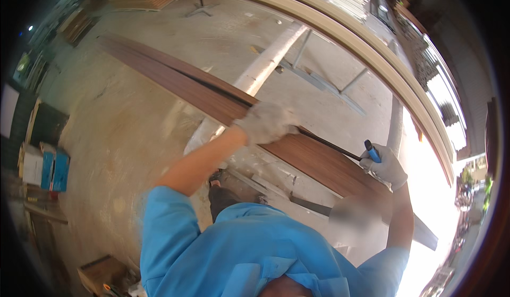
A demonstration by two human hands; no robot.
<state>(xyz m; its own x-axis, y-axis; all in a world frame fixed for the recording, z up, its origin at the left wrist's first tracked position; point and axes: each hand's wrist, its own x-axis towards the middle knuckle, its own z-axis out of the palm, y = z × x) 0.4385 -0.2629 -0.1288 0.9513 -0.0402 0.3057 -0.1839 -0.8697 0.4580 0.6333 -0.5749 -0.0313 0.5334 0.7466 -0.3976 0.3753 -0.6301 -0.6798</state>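
Observation:
A long brown wood-look board (313,159) runs from the far left towards the near right, with a dark groove or strip along its far edge. My left hand (265,123), in a pale glove, lies across the middle of the board at that dark edge. Motion smears its fingers, so their grip is unclear. Further right, my gloved right hand (387,169) is closed around a blue tool with a black end (373,151), which sticks up past the thumb. The tool's lower part is hidden in the hand. This hand is by the board's far edge.
A pale support beam (265,66) passes under the board. Beyond it, long cream profiles (340,34) curve across the far side, above metal legs (324,84). Blue and white boxes (54,168) stand at the left, and a cardboard box (101,273) at the lower left.

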